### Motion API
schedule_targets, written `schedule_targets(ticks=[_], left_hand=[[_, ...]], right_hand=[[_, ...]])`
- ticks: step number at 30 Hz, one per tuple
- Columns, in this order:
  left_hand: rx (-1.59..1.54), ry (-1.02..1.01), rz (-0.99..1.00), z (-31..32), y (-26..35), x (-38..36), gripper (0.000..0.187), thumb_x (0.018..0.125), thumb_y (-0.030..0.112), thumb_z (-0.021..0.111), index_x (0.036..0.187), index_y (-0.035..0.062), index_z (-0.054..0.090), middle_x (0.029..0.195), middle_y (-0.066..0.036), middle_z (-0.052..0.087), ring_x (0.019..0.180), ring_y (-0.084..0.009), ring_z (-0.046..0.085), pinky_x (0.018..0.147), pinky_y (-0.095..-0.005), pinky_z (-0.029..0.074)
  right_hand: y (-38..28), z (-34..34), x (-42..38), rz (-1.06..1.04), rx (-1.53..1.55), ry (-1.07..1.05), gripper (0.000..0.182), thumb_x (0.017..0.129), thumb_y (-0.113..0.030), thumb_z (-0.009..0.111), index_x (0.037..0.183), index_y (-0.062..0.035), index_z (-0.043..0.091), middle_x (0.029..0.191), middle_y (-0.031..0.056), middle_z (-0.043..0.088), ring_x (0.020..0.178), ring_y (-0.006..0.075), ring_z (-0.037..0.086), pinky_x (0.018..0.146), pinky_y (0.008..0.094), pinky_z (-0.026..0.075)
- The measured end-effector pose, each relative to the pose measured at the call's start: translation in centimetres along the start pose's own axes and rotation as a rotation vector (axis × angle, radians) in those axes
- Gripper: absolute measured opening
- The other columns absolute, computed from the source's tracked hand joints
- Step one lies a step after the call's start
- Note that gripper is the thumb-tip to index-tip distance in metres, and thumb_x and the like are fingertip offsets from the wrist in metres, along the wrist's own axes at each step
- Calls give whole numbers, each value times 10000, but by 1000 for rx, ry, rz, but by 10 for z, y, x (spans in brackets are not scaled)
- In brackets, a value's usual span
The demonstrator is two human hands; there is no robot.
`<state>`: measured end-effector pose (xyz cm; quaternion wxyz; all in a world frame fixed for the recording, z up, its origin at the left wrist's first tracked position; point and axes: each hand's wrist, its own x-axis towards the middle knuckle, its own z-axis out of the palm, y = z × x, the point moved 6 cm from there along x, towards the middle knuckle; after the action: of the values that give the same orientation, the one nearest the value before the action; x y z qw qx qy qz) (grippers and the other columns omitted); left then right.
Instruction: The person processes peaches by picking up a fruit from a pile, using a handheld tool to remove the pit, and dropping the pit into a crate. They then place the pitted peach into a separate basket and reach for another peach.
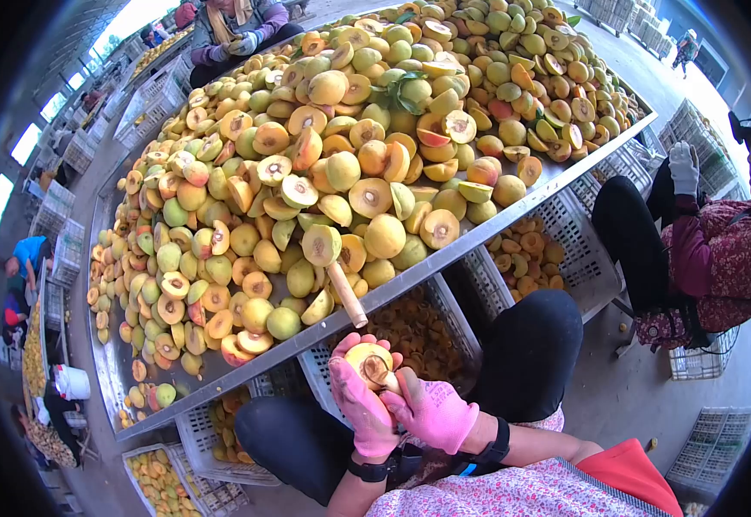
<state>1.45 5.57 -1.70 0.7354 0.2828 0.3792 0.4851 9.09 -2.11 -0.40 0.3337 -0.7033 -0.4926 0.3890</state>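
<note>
Left hand [362, 414] cups fruit half [361, 354], looks unfinished; right hand [441, 415] pinches something unclear against it. Crate [461, 320] pieces just beyond seem done; heap [386, 235] farther off awaits.

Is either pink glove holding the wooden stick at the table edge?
No, the stick leans out over the table rim, while left hand and right hand are at a halved fruit.

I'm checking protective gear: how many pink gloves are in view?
2. One is on the left hand, cupping a fruit half; the other is on the right hand, close beside it. Others may be hidden in the background.
</note>
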Motion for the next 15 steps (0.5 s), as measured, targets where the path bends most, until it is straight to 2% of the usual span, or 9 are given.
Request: schedule_targets(ticks=[2, 9, 15], left_hand=[[61, 17, 19, -1, 4, -4, 649, 980, 627, 500, 1306, 65, 504, 1190, -107, 577, 1035, -240, 635, 848, -393, 604], [80, -10, 83, -9, -4, 0, 666, 973, 637, 504, 1296, 54, 512, 1185, -106, 578, 1027, -244, 638, 853, -390, 598], [142, -121, 115, -10, 0, -2, 711, 949, 665, 516, 1305, 50, 506, 1190, -116, 601, 1034, -238, 649, 836, -383, 608]], right_hand=[[-3, 1, -3, -36, 22, 29, 370, 1029, -368, 523, 1086, -8, 465, 758, 244, 662, 709, 417, 675, 617, 488, 522], [6, 6, 3, 29, 119, -78, 371, 1033, -354, 514, 1109, 7, 474, 778, 254, 664, 749, 435, 669, 655, 502, 518], [1, 3, 0, 134, 252, -185, 393, 1035, -367, 508, 1091, 21, 508, 808, 259, 665, 794, 432, 673, 689, 480, 515]])
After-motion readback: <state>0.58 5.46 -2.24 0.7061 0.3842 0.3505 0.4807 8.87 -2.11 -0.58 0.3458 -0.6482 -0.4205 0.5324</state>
